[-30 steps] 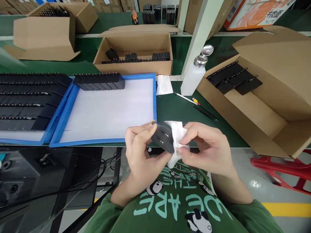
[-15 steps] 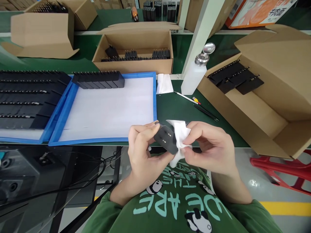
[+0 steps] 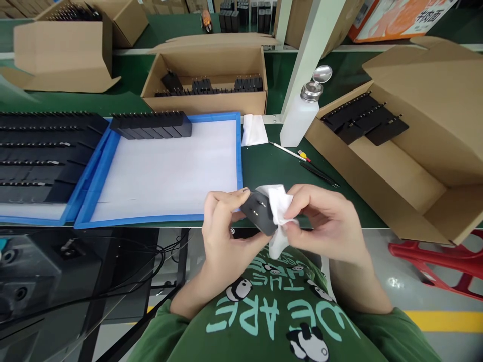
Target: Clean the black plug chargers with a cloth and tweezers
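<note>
My left hand (image 3: 226,234) is closed on a black two-pin power adapter (image 3: 258,213), its corners pinched between my thumb, at the end nearest my body, and my fingertips, at the far end. The adapter lies just to the right of that palm, tilted, with its pin face turned up towards me and both metal pins showing. My right hand (image 3: 328,223) has a crumpled white cloth (image 3: 278,203) gripped between thumb and forefinger. The cloth laps over the adapter's right side, so the adapter sits between my two hands, with the cloth between it and my right fingertips; the edge under the cloth is hidden from me.

Both hands are over the front edge of the green tabletop (image 3: 264,168), above my shirt (image 3: 260,322). Just beyond my left hand is a blue-rimmed tray (image 3: 239,151), with a row of black adapters (image 3: 151,126) standing along its far side. Ahead of my right hand lie black tweezers (image 3: 320,174) and a thin white stick (image 3: 288,151); farther off stands a white pump bottle (image 3: 300,120), near a folded white cloth (image 3: 254,131). To my right, an open carton (image 3: 350,176) holds more black adapters (image 3: 364,118).
</note>
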`<state>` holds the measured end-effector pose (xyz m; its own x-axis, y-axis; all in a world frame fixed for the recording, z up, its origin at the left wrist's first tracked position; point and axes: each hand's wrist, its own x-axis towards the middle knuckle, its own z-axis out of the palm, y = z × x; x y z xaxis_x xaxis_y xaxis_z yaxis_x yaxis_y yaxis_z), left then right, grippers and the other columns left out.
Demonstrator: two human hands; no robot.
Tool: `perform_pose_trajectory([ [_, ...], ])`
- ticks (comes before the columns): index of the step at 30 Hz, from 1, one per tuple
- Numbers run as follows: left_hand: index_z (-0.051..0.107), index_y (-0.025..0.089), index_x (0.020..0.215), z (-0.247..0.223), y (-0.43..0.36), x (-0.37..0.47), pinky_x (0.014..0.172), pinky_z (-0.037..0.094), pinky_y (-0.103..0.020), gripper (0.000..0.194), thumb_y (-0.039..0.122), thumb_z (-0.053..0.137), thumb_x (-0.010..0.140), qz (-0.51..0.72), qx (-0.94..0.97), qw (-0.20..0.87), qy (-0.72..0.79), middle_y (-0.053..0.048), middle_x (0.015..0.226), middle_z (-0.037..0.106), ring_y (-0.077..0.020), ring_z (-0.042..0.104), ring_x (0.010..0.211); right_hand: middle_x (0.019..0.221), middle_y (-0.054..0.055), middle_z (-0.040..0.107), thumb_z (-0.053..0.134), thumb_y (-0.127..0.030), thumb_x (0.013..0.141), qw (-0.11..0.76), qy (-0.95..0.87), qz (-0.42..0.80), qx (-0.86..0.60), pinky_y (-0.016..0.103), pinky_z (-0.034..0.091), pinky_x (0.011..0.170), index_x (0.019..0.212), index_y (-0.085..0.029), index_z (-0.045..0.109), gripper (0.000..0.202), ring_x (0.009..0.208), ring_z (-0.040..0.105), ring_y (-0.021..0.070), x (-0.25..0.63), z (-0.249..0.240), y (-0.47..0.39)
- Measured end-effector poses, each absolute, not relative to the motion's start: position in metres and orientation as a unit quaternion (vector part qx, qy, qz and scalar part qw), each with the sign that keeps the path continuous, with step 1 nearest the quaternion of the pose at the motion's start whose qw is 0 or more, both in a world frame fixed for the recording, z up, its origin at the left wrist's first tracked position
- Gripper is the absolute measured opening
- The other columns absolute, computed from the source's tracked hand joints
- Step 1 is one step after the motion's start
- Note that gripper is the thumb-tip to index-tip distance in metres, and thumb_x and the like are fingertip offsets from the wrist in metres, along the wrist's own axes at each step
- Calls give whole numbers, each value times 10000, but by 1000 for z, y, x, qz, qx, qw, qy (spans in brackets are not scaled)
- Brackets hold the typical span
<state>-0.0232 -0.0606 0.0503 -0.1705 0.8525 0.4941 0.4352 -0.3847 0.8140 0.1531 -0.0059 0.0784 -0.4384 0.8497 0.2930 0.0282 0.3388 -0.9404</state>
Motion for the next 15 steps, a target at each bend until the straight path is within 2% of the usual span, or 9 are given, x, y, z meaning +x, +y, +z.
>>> perform_pose_trajectory([
  [4,555,270,1244,55,-60,-26,729,663,-294,673,117,875,672,567,613,197,513,-37,1074,532,-213,649,1067,791,-8,603,691,-10,749,525,-627,456,-351,241,466,524,816,-246,663,247,666,576,117,167,75,0],
  [6,552,273,1244,57,-60,-27,705,660,-278,685,119,884,664,572,608,199,513,-39,1094,541,-219,657,1072,788,-4,604,688,-14,766,547,-634,416,-354,257,466,516,914,-263,700,289,651,559,123,171,76,-4],
  [10,563,262,1227,58,-61,-26,689,648,-255,681,93,882,650,586,594,201,513,-38,1084,543,-220,660,1072,799,7,625,640,21,769,499,-764,283,-296,255,479,515,1087,-254,706,425,631,568,112,167,80,-23],
  [15,570,247,1232,56,-61,-25,697,636,-246,692,60,877,640,591,588,201,514,-42,1093,536,-216,654,1084,897,55,672,636,38,815,462,-833,127,-277,266,580,660,1089,-186,678,357,801,650,152,153,71,-37],
])
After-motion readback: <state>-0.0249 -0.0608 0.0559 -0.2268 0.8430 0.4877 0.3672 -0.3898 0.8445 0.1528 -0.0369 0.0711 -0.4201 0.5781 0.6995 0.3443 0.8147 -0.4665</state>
